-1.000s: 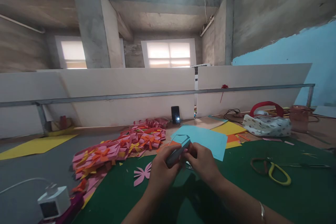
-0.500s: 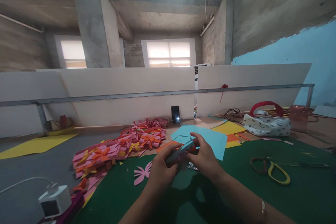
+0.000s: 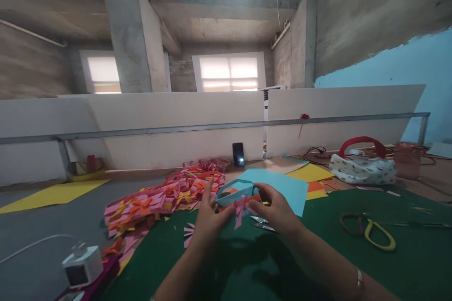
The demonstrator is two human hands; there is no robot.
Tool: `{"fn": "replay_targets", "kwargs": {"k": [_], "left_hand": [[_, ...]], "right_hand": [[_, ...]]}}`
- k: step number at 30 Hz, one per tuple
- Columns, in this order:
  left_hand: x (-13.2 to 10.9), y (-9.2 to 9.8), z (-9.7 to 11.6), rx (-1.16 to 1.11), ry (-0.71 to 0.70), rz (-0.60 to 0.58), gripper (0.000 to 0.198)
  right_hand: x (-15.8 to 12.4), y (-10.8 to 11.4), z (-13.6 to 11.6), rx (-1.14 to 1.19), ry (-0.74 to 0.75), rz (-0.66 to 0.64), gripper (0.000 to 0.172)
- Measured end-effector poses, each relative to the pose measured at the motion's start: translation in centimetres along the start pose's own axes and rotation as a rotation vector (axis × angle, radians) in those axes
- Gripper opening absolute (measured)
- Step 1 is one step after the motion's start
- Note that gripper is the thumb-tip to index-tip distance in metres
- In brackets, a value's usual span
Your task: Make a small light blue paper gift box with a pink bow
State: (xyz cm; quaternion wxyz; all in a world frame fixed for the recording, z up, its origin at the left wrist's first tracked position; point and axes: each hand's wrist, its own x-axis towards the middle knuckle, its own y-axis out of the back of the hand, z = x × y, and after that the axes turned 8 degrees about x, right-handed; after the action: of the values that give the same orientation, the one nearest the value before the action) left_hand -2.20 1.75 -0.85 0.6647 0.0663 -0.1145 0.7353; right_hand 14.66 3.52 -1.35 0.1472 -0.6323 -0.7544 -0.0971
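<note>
A small light-blue paper basket with a thin arched handle is held in front of me. An orange strip and a pink paper bow are on its near side. My left hand grips the basket's left end, its thumb near the bow and its index finger raised. At the other end, my right hand has its thumb beside the bow and its fingers on the far side. Pointed metal blades lie on the green mat just under my right hand. A pink cut-paper piece is partly hidden behind my left wrist.
Left lies a pile of pink and orange paper pieces. Blue sheets and yellow sheets lie behind. Scissors and a cloth bag are at right. A phone leans on the back board; a white charger stands front left.
The basket has turned from a tilted position to face me, so its orange strip and pink bow show. My left fingers have opened outward, and the right hand has shifted its hold.
</note>
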Motion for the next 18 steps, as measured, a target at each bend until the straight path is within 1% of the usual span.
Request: {"fn": "replay_targets", "kwargs": {"k": [2, 4, 6, 9, 12, 15, 18], "left_hand": [[0.1, 0.0, 0.0, -0.053, 0.064, 0.006, 0.11], [0.3, 0.0, -0.1, -0.108, 0.147, 0.003, 0.109], [0.4, -0.1, -0.2, -0.151, 0.221, -0.002, 0.099], [0.6, -0.1, -0.4, -0.15, 0.294, -0.037, 0.074], [0.5, -0.2, -0.4, -0.135, 0.317, -0.055, 0.056], [0.5, -0.2, -0.5, -0.14, 0.298, -0.03, 0.055], [0.6, 0.0, -0.9, -0.15, 0.267, -0.048, 0.056]], "right_hand": [[0.0, -0.2, -0.1, 0.119, -0.059, -0.013, 0.05], [-0.2, -0.3, -0.3, 0.197, -0.1, -0.028, 0.043], [-0.5, -0.4, -0.5, 0.217, -0.114, -0.032, 0.037], [-0.9, -0.4, -0.7, 0.213, -0.095, -0.033, 0.031], [-1.1, -0.5, -0.7, 0.171, -0.077, -0.036, 0.029], [-1.1, -0.5, -0.4, 0.145, -0.099, -0.05, 0.031], [-1.0, -0.6, -0.1, 0.137, -0.097, -0.087, 0.031]]}}
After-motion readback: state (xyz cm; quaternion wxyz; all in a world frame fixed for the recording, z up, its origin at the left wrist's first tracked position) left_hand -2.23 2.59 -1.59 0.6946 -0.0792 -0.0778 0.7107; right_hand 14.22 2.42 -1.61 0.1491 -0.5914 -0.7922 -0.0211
